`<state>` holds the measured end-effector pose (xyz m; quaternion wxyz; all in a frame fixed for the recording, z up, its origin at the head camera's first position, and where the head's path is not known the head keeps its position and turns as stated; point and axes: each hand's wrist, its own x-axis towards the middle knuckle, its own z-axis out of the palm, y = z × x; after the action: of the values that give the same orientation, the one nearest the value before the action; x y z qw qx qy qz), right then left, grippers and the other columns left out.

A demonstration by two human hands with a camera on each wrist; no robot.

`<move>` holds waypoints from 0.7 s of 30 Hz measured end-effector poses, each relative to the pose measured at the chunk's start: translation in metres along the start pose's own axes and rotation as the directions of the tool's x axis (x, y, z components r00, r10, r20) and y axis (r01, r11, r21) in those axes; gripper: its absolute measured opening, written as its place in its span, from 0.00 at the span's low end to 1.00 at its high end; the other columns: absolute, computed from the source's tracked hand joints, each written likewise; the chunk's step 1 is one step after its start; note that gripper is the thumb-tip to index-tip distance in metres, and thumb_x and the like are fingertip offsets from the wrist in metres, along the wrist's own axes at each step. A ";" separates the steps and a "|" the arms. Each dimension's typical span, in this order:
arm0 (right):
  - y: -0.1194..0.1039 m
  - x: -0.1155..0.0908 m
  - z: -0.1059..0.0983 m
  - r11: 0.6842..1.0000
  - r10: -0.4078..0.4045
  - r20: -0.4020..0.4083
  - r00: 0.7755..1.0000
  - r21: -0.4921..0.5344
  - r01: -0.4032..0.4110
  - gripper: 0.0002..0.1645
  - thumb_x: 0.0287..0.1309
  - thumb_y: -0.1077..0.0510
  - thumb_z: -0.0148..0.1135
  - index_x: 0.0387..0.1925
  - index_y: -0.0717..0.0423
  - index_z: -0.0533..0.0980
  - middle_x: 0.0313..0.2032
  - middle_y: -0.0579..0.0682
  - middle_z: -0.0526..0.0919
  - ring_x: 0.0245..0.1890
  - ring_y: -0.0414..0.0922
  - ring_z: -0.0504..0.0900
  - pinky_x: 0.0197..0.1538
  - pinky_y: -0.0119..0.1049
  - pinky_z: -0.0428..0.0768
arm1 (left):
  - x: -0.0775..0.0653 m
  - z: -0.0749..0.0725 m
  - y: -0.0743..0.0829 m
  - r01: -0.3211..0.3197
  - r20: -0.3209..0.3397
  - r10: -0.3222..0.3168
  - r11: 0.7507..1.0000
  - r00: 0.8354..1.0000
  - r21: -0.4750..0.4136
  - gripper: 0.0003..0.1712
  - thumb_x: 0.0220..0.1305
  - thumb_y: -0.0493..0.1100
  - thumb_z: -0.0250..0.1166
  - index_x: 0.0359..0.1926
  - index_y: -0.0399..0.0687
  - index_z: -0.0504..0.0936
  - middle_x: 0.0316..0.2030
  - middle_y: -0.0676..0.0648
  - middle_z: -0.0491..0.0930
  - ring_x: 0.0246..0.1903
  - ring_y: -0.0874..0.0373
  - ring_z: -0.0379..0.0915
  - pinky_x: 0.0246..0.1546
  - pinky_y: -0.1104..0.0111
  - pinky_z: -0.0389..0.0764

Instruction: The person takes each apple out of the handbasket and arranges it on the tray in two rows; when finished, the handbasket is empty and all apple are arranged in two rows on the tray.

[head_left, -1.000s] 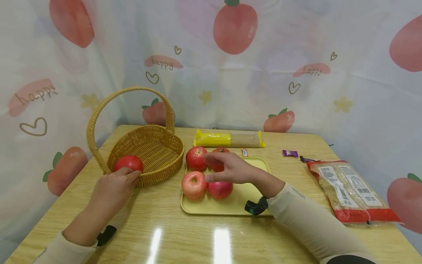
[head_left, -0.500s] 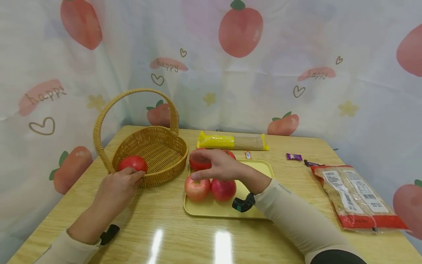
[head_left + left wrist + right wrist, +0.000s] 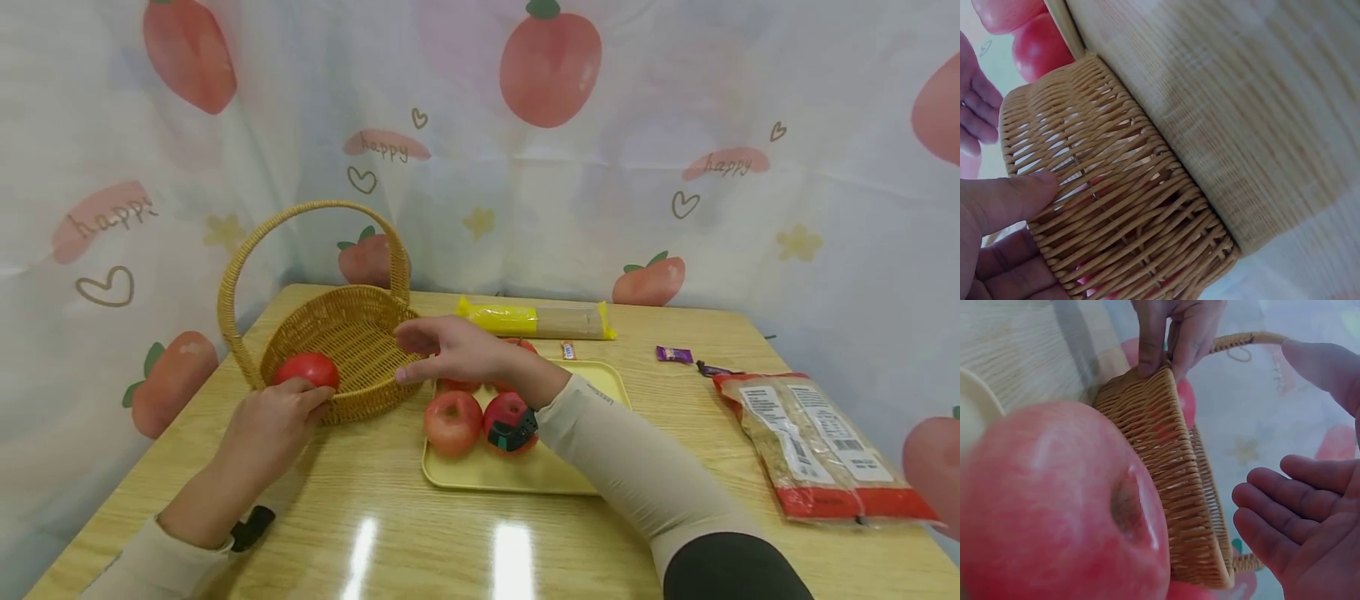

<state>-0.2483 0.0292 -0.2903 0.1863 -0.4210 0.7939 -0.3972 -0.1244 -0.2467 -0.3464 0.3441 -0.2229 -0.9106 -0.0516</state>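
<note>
My left hand (image 3: 262,429) grips the near rim of a wicker basket (image 3: 367,404). In the left wrist view its thumb lies on the outer wall, with the other fingers inside. A red apple (image 3: 307,369) sits in the basket beside that hand. My right hand (image 3: 453,352) hangs over the basket's right rim, holding nothing, thumb and fingers apart; its extended fingers show in the right wrist view. Below its wrist, a pinkish apple (image 3: 453,422) and other red apples rest on a yellow tray (image 3: 517,481). The right hand and forearm partly hide the back apples.
A yellow-ended packet of noodles (image 3: 536,320) lies behind the tray. To the right are a small orange-white packet (image 3: 568,350), a purple wrapped sweet (image 3: 674,355), a dark wrapped piece (image 3: 716,369) and a large red-edged clear bag (image 3: 821,450). A printed curtain (image 3: 570,208) stands behind the table.
My right hand has moved left from above the apples to the basket's right rim, still holding nothing. The left hand keeps its grip on the basket. The head view has shifted slightly.
</note>
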 end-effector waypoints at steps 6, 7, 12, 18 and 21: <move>-0.002 0.020 0.006 1.000 0.018 0.038 0.999 0.011 -0.018 0.43 0.62 0.43 0.72 0.73 0.51 0.68 0.65 0.44 0.79 0.66 0.41 0.79 0.67 0.33 0.76 | -0.002 0.001 0.002 0.003 0.007 -0.003 1.000 1.000 0.007 0.14 0.45 0.33 0.81 0.35 0.47 0.90 0.27 0.46 0.82 0.20 0.48 0.80 0.17 0.54 0.77; -0.002 0.023 0.007 1.000 0.019 0.042 0.999 0.005 -0.019 0.42 0.63 0.42 0.72 0.73 0.50 0.69 0.65 0.44 0.80 0.65 0.40 0.79 0.66 0.32 0.76 | -0.002 0.002 0.003 0.004 0.008 -0.004 1.000 1.000 0.008 0.14 0.46 0.33 0.81 0.35 0.46 0.90 0.27 0.46 0.83 0.20 0.47 0.80 0.17 0.54 0.77; -0.005 0.039 0.010 0.999 0.008 0.062 0.998 -0.038 -0.005 0.42 0.63 0.43 0.72 0.73 0.51 0.69 0.65 0.45 0.80 0.64 0.39 0.79 0.65 0.30 0.76 | -0.002 0.001 0.003 0.012 0.008 -0.012 1.000 1.000 0.009 0.14 0.46 0.33 0.82 0.36 0.46 0.90 0.29 0.45 0.84 0.22 0.46 0.82 0.20 0.52 0.80; -0.014 0.062 0.012 0.999 0.009 0.111 0.994 -0.046 -0.004 0.44 0.63 0.43 0.72 0.74 0.53 0.68 0.67 0.46 0.79 0.66 0.43 0.79 0.64 0.29 0.77 | -0.002 0.000 0.003 0.007 -0.001 -0.007 1.000 1.000 0.025 0.14 0.45 0.33 0.82 0.35 0.45 0.90 0.28 0.45 0.83 0.21 0.46 0.81 0.19 0.52 0.79; -0.018 0.072 0.012 0.998 -0.008 0.127 0.992 -0.065 0.016 0.44 0.62 0.42 0.72 0.74 0.54 0.69 0.67 0.47 0.79 0.66 0.45 0.79 0.62 0.28 0.77 | -0.001 0.000 0.003 0.009 0.007 -0.009 1.000 1.000 0.028 0.14 0.46 0.33 0.81 0.36 0.46 0.90 0.28 0.45 0.83 0.21 0.46 0.81 0.19 0.52 0.79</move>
<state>-0.2731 -0.0415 -0.2806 0.2200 -0.4561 0.7904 -0.3446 -0.1220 -0.2443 -0.3471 0.3435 -0.2140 -0.9136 -0.0396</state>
